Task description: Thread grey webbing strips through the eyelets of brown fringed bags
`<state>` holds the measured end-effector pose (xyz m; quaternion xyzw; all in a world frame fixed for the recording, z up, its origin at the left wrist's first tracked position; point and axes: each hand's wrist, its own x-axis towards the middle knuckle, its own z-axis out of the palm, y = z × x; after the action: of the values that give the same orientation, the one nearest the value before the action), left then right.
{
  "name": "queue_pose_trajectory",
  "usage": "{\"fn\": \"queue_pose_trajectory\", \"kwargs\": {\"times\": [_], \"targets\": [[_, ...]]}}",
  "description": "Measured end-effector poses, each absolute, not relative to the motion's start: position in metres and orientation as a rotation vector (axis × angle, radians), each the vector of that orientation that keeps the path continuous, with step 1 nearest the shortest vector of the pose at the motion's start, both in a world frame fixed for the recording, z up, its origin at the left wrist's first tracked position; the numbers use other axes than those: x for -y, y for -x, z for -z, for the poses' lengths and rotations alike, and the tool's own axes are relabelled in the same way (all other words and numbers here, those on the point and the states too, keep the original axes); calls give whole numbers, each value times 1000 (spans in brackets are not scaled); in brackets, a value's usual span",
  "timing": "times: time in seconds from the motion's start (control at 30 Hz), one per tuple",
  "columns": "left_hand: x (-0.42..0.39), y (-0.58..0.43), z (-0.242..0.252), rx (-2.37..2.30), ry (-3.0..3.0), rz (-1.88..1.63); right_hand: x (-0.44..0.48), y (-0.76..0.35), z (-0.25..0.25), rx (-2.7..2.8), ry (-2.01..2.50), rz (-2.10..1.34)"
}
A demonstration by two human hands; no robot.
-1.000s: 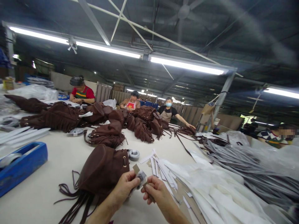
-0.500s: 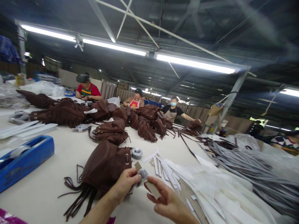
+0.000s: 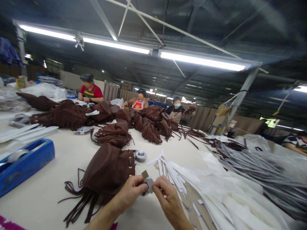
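My left hand [image 3: 133, 189] is closed, pinching a small grey wrapped piece [image 3: 149, 184] together with a tan card strip [image 3: 145, 174] that sticks up behind it. My right hand [image 3: 168, 198] is closed too, thumb and forefinger pinching the right edge of the grey piece. What exactly is inside the grey wrapping cannot be made out. Just beyond my left hand lies a brown fringed drawstring bag [image 3: 105, 169], its tassels spread toward me. A grey wrapped ring-shaped coil [image 3: 140, 156] sits beside the bag's opening.
White paper strips [image 3: 165, 166] and white sheets [image 3: 216, 191] lie to the right, with grey straps [image 3: 261, 169] beyond. A blue tape dispenser [image 3: 28, 166] stands at the left. More brown bags [image 3: 115, 132] are heaped across the table [image 3: 72, 143], where several people work at the far side.
My right hand has drawn in, its fingers closing on the grey piece's edge. The tan strip's lower end no longer shows. Across the table, a masked person's raised arm and the bag have shifted left.
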<state>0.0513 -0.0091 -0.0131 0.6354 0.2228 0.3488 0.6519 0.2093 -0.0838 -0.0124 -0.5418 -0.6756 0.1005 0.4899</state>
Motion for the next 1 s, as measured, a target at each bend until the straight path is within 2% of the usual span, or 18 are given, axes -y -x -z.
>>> {"fn": "queue_pose_trajectory", "kwargs": {"times": [0.27,0.6,0.8,1.0], "targets": [[2,-46,20,-647,-1911,-865,72,-200,43,1419,1279,-328],[7,-40,10,-470,-2070,-758,92,-205,20,1788,1138,-166],[9,-42,12,-559,-2153,-779,90,-194,38,1572,1158,-128],[11,-44,13,-570,-2154,-791,87,-188,47,1413,1189,-266]]}}
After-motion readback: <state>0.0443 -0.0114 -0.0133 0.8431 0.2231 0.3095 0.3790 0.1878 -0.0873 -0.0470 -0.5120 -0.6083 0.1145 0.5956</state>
